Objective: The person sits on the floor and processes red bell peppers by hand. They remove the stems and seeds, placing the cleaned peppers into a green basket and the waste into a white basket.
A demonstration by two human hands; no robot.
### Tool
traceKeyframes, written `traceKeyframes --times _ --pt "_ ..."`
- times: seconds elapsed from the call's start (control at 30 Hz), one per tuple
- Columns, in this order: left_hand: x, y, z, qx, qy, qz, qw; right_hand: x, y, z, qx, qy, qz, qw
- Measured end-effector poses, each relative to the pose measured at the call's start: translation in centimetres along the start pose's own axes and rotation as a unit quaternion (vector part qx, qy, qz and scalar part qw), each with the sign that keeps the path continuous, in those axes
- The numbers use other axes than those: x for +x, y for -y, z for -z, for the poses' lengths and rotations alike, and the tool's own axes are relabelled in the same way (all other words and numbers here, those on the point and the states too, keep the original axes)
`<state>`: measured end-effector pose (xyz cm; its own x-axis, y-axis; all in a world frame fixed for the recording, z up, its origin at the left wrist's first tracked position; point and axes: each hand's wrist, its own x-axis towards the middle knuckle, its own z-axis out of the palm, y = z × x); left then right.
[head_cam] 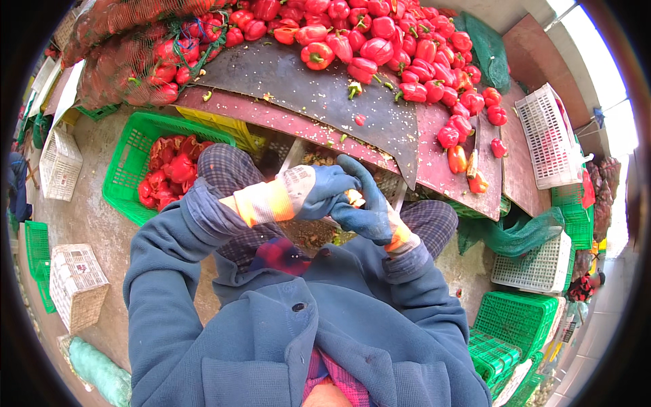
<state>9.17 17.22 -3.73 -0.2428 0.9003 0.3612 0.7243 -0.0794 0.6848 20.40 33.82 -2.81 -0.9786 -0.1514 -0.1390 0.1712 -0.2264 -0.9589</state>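
My left hand [325,191] and my right hand [363,203], both in blue-coated gloves with orange cuffs, meet over my lap. A small yellowish piece, perhaps a bell pepper core [354,197], shows between them; the gloves hide most of what they hold. Beyond them lies a dark sheet [305,76] dotted with seeds, and a big heap of red bell peppers [377,51] covers its far side. A knife [474,152] with a wooden handle rests among peppers at the right. Red pepper pieces [175,170] fill part of a green plastic basket.
The green basket [122,168] stands beside my knee. Mesh sacks of peppers [122,71] lie at the upper left. White crates [546,135] and stacked green crates [516,318] line the right side. Below the board edge is a crate [399,191] with scraps around it.
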Motion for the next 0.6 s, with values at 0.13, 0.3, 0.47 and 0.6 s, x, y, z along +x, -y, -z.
traceKeyframes --times 0.13,0.3,0.47,0.6 --pt "0.4 0.9 -1.3 0.008 -0.062 0.115 0.991 0.6 -0.9 0.5 0.005 -0.051 -0.06 0.997" --pt "1.3 3.4 -1.8 -0.301 -0.046 0.29 0.907 2.7 -2.0 2.4 0.023 -0.12 -0.046 0.991" --pt "1.7 3.2 -5.7 -0.467 -0.273 0.267 0.798 3.7 -4.2 3.2 -0.057 -0.202 0.039 0.977" --pt "2.1 3.1 -7.3 -0.37 -0.245 0.316 0.838 3.8 -6.1 3.1 0.051 -0.275 0.029 0.96"
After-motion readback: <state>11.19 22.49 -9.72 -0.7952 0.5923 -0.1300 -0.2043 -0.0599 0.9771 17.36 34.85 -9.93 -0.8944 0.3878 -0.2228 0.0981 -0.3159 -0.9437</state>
